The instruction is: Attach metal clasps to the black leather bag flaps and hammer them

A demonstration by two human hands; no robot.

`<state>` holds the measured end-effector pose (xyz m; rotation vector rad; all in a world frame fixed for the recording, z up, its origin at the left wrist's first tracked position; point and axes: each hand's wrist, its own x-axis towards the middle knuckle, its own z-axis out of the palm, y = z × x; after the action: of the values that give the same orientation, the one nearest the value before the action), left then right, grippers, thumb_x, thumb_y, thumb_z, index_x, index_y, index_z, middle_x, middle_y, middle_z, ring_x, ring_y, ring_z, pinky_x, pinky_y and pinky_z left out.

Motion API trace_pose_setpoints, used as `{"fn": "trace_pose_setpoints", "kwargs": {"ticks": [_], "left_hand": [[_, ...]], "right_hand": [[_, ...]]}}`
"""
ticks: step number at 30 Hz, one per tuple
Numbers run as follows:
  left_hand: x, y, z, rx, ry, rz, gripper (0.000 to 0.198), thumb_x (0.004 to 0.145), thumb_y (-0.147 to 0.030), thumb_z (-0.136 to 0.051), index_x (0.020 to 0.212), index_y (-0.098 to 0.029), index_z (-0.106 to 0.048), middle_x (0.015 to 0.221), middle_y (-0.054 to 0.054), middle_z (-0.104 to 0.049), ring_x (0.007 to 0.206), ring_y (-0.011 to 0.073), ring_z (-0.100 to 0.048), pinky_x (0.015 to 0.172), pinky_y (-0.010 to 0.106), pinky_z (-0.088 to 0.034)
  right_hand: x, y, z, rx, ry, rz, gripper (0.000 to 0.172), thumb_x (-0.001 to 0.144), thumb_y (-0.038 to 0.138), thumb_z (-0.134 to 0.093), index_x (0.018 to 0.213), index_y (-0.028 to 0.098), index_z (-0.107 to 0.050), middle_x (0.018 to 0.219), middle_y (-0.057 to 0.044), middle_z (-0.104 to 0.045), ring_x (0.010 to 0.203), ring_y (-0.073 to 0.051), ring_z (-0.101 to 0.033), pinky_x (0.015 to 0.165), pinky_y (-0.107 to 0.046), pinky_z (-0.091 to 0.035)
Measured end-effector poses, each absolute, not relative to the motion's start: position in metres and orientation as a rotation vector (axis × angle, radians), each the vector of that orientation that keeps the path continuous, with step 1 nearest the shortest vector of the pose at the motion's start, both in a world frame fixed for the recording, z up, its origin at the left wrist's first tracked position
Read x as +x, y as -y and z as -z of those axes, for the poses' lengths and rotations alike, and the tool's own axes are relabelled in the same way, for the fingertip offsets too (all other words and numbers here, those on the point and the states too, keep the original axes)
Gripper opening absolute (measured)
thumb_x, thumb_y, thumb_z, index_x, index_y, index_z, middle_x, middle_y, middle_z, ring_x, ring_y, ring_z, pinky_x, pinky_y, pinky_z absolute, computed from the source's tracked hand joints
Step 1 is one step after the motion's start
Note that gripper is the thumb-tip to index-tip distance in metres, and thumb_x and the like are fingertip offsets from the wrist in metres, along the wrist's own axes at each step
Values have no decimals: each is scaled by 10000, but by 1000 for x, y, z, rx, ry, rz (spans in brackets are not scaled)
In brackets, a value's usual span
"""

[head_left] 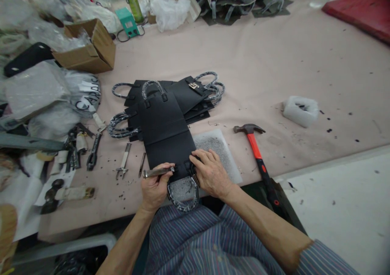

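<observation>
My left hand [154, 191] is closed around a metal rod-shaped punch [158, 172], held almost level with its tip over the lower edge of a black bag panel [166, 122]. Fingers bent, my right hand [211, 172] grips the panel's lower right corner beside the handle base; its thumb is mostly hidden. The panel has a fold line across it and a plastic-wrapped handle [184, 207] hanging at the table's front edge. Its other wrapped handle [153, 89] rests at the far end. A speckled white pad [217, 153] lies partly under the panel.
More black bag panels [189, 98] are stacked behind. A red-handled claw hammer [254, 147] lies on the right, near a white foam block [301, 111]. On the left are calipers [123, 161], a second hammer [65, 193] and a cardboard box [88, 51].
</observation>
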<state>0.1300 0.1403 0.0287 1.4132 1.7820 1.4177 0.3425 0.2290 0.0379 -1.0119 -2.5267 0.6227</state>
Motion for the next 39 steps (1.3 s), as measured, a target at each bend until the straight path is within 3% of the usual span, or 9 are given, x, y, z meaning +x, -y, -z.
{"fn": "trace_pose_setpoints", "kwargs": {"ticks": [19,30,39], "left_hand": [[129,-139,-24,1548,-1796,-1374,124,909,-186,-681,1030,-183,-708,1011,57,-781,957,196,-749,944,389,-607],[138,-152,-38,1867,-1881,-1220,106,920,-163,-606,996,-190,-675,954,41,-764,901,177,-742,852,312,-612],[139,-156,-34,1837,-1840,-1186,156,915,-157,-568,1009,-196,-687,956,43,-774,922,184,-748,854,301,-604]], "right_hand": [[342,-230,-40,-1007,2524,-604,429,917,159,-517,1342,173,-577,1409,-125,-572,1342,-292,-454,1178,-509,-244],[342,-229,-39,-1001,2518,-599,420,918,170,-532,1335,175,-580,1407,-126,-573,1335,-299,-459,1170,-511,-258],[347,-229,-35,-915,2361,-660,412,922,125,-506,1324,183,-576,1363,-121,-603,1292,-281,-506,1130,-528,-352]]}}
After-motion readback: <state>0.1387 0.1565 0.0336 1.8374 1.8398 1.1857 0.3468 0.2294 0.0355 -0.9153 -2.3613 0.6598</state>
